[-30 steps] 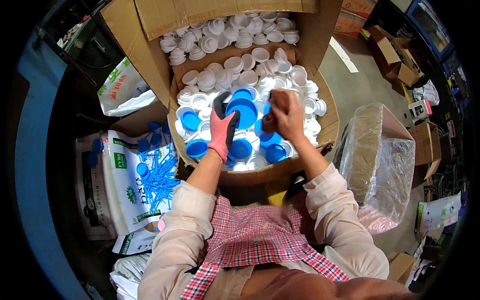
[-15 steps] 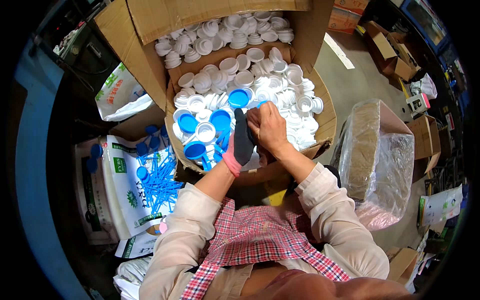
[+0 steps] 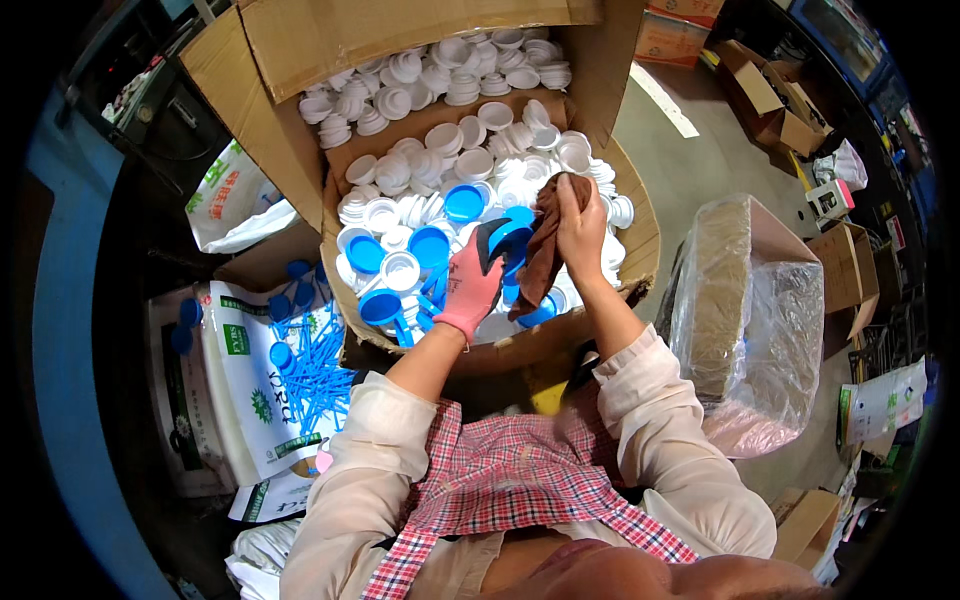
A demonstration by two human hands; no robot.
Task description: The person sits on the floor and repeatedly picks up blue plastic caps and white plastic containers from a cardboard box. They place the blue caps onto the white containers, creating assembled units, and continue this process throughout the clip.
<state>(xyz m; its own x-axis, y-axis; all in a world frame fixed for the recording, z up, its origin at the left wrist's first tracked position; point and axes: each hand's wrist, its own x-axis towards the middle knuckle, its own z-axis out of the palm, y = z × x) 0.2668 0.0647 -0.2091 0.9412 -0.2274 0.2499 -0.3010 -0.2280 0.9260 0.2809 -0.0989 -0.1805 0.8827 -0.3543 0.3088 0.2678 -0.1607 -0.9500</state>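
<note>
Head view: left hand [image 3: 470, 285], in a pink glove, grips a blue scoop [image 3: 508, 240] over the cardboard box [image 3: 640, 240] of white and blue scoops; bare right hand [image 3: 580, 225] clutches a brown cloth [image 3: 545, 250] against it.

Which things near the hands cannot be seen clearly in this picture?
Head view:
- Blue scoop: largely covered by the left hand and the brown cloth.
- Right hand: its palm is hidden behind the cloth.
- Cardboard box: its bottom is buried under the white caps.
</note>
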